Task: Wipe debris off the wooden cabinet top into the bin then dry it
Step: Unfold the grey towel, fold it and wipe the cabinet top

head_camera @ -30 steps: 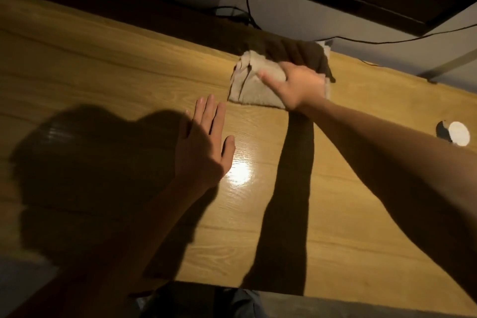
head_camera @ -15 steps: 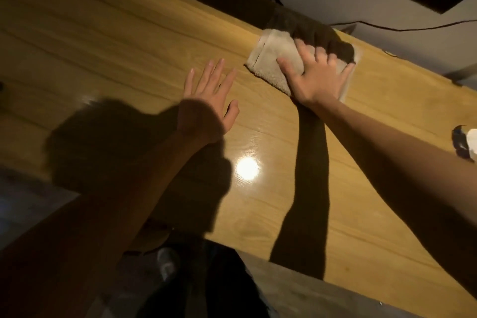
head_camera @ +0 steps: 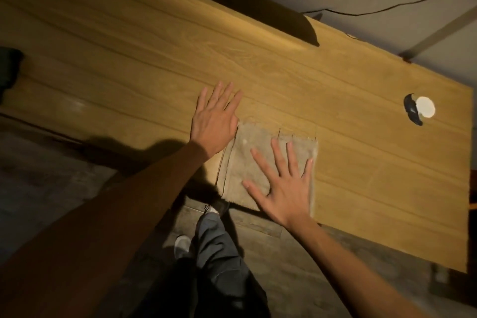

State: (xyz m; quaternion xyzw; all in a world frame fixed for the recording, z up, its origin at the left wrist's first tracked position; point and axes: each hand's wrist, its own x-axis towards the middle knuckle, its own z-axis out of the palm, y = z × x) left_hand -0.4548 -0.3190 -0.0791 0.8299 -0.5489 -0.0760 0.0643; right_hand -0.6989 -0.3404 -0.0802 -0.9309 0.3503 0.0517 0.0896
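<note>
Right hand [head_camera: 284,183] flat on cloth [head_camera: 242,157] at cabinet top [head_camera: 361,162] near edge; left hand [head_camera: 214,121] flat beside

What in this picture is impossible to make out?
- Bin: none shows in the head view.
- Debris: too small or dim on the wooden cabinet top.
- Beige folded cloth: partly covered by the flat right hand; dampness unreadable.
- Dark object: cut by the left edge.
</note>
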